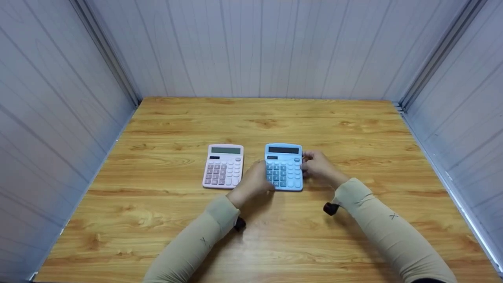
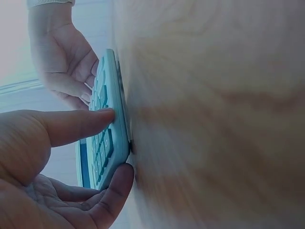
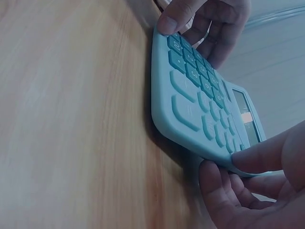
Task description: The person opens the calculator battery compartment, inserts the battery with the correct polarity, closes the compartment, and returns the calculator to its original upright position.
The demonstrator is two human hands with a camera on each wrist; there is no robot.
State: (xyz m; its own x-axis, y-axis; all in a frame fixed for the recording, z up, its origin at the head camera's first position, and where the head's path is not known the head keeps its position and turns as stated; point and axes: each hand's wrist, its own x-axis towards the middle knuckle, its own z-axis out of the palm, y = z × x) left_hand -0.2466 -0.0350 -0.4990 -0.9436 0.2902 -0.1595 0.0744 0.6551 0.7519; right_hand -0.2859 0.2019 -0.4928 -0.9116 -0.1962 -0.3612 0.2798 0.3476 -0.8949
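A blue calculator (image 1: 283,167) lies face up near the middle of the table, its display at the far end. My left hand (image 1: 253,181) grips its left side, with the thumb on the near edge in the left wrist view and the fingers around the side. On the opposite side, my right hand (image 1: 319,167) pinches the right edge, thumb on top and fingers curled at the underside in the right wrist view. Just left of my left hand is a pink calculator (image 1: 223,167), also face up, its display away from me.
The wooden table (image 1: 267,122) is closed in by a pale panelled back wall (image 1: 243,47) and side walls. Both forearms, in beige sleeves, reach in from the near edge. A dark wrist piece (image 1: 331,208) hangs under the right cuff, with a similar one under the left.
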